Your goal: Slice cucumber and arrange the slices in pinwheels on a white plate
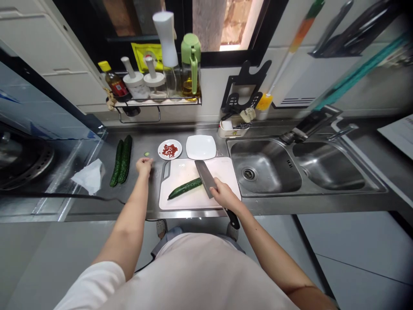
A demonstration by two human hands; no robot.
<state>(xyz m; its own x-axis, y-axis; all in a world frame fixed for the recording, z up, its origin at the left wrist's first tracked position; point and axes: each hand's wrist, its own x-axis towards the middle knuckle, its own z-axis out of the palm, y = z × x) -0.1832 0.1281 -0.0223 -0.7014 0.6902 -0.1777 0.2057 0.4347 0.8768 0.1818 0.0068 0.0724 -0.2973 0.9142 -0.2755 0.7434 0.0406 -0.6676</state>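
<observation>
My right hand (225, 193) grips a cleaver (204, 175) over the right half of the white cutting board (180, 168). The fingers sit around the base of the blade, and the black handle sticks out below the hand. A dark green cucumber (184, 188) lies on the board, its right end against the blade. Left of the board, my left hand (143, 165) is above the counter with its fingers curled together; whether anything is in them is hidden. Just beyond it lies a small cucumber slice (146, 153).
Two whole cucumbers (121, 160) and a crumpled white tissue (91, 176) lie at left. Behind the board stand a plate of chopped red bits (169, 150) and a white square plate (200, 147). A double sink (267, 165) is at right; a condiment rack (161, 102) hangs above.
</observation>
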